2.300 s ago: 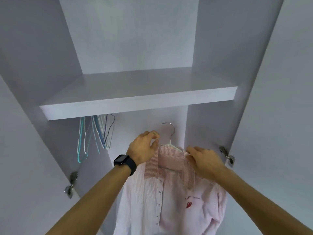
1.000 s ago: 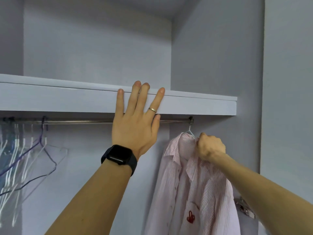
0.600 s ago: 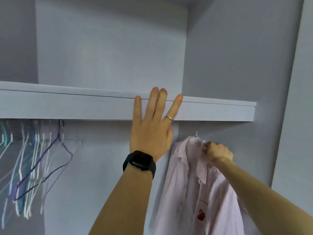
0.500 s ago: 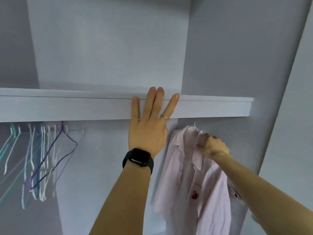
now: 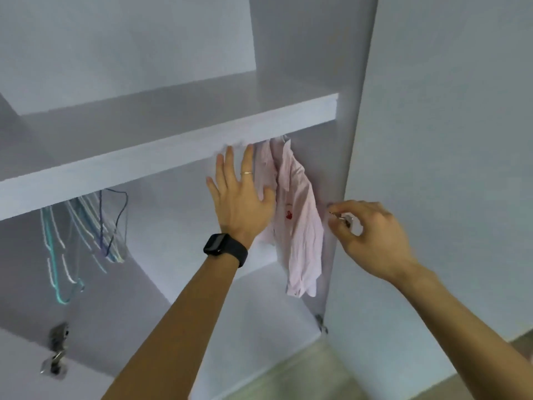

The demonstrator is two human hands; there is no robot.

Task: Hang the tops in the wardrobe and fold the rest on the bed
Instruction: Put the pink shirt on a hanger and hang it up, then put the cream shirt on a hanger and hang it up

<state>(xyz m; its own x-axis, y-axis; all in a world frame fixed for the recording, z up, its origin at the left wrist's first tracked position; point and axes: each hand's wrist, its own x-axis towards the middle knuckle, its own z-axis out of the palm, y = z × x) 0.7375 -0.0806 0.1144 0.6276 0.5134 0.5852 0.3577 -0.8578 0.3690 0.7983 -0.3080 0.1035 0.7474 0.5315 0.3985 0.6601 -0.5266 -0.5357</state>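
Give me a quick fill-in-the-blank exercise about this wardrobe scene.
The pink shirt hangs just below the ___.
The left hand has a black ___ on its wrist.
The empty hangers hang to the shirt's ___.
Missing words: shelf; watch; left.

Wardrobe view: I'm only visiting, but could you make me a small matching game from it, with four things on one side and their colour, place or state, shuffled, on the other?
Things:
1. shirt
2. bare hangers
3. watch
4. left hand

Descriptions:
A. black, strapped round a wrist
B. fingers spread, right beside the shirt
C. pink, hanging at the right end
D. bunched under the left part of the shelf

Pairs: 1-C, 2-D, 3-A, 4-B
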